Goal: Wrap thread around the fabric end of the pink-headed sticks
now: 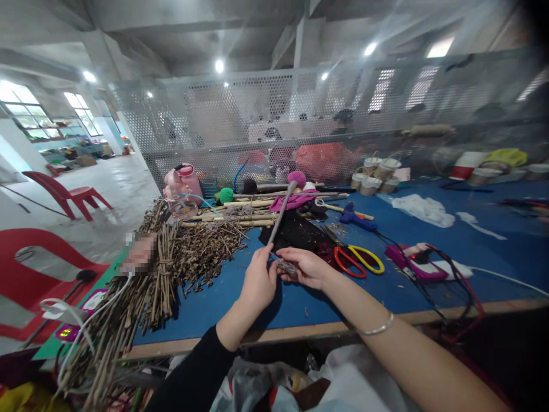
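My left hand point(258, 278) is closed around the lower end of a slim grey stick point(282, 216), which slants up and away over the blue table. Close beside it, the fingers of my right hand point(305, 267) are closed on a small bundle of grey yarn point(286, 266) near the stick's lower end. Whether a strand joins the yarn to the stick is too small to tell. Just beyond my hands lies a black cloth point(295, 232). Scissors point(349, 261) with red and yellow handles rest right of it.
Dried twigs point(171, 257) are heaped at the left. Pale sticks point(240, 217), a green yarn ball point(226, 195) and a pink bottle point(191, 182) stand or lie behind. A blue glue gun point(358, 218) and a purple power strip point(416, 266) with cables are to the right.
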Tool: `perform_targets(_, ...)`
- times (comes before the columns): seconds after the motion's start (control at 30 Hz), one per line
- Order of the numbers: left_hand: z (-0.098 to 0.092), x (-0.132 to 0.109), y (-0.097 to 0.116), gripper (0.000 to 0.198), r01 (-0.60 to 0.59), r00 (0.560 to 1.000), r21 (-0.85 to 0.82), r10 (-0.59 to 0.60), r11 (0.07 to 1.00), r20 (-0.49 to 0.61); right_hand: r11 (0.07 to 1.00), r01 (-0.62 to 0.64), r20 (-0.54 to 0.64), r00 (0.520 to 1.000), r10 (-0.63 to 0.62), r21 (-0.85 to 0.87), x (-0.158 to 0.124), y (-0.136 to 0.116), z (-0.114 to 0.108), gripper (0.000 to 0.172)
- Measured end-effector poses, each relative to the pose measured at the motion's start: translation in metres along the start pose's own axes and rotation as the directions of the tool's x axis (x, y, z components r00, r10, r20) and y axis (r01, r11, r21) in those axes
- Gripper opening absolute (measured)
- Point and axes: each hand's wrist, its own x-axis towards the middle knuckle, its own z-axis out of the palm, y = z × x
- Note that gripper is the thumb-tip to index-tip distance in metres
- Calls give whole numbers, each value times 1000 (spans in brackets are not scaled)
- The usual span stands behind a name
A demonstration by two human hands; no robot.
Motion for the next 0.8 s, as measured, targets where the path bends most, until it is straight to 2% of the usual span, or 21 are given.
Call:
perform_targets(0.1, -1, 6, 3, 50, -45, 978, 10, 42, 999, 204, 982, 143, 11, 990, -143, -124, -11, 8, -2, 26)
perform_targets(0.17, -2, 13, 3, 45, -22, 959, 82, -2, 996, 285, 957, 218, 5, 975, -221, -189, -18, 13, -8, 33)
perform_targets(0.27, -3, 19, -2, 28, -20, 968, 192, -29, 981, 249, 905, 251, -71, 954, -292, -344, -26, 19, -19, 32)
perform_targets(0.33, -3, 20, -7, 21, -37, 977, 233, -15, 972, 215, 849, 272, -162, 912, -378, -452, -32, 23, -27, 24)
perform_targets(0.37, -3, 20, -9, 20, -40, 979, 246, -11, 968, 202, 820, 303, -215, 868, -448, -486, -35, 25, -31, 21)
perform_targets(0.4, -2, 20, -12, 19, -37, 981, 256, -13, 966, 192, 791, 351, -272, 804, -530, -502, -39, 27, -34, 18)
perform_targets(0.5, -1, 19, -17, 19, -13, 987, 274, -31, 962, 156, 698, 544, -450, 534, -716, -465, -56, 30, -41, 16)
perform_targets(0.53, -1, 19, -19, 19, -6, 988, 285, -37, 958, 147, 672, 605, -507, 455, -732, -428, -65, 31, -41, 17)
perform_targets(0.57, -1, 19, -20, 19, -1, 989, 302, -44, 953, 143, 648, 658, -556, 396, -731, -384, -75, 31, -41, 18)
perform_targets(0.63, 0, 20, -21, 19, -2, 987, 342, -54, 940, 153, 604, 741, -626, 329, -707, -293, -101, 31, -37, 21)
perform_targets(0.7, 0, 21, -21, 20, -10, 983, 374, -60, 927, 174, 561, 797, -655, 303, -693, -225, -130, 31, -30, 23)
perform_targets(0.8, -1, 19, -14, 20, -7, 987, 337, -47, 942, 152, 512, 810, -650, 229, -725, -286, -169, 34, -12, 24)
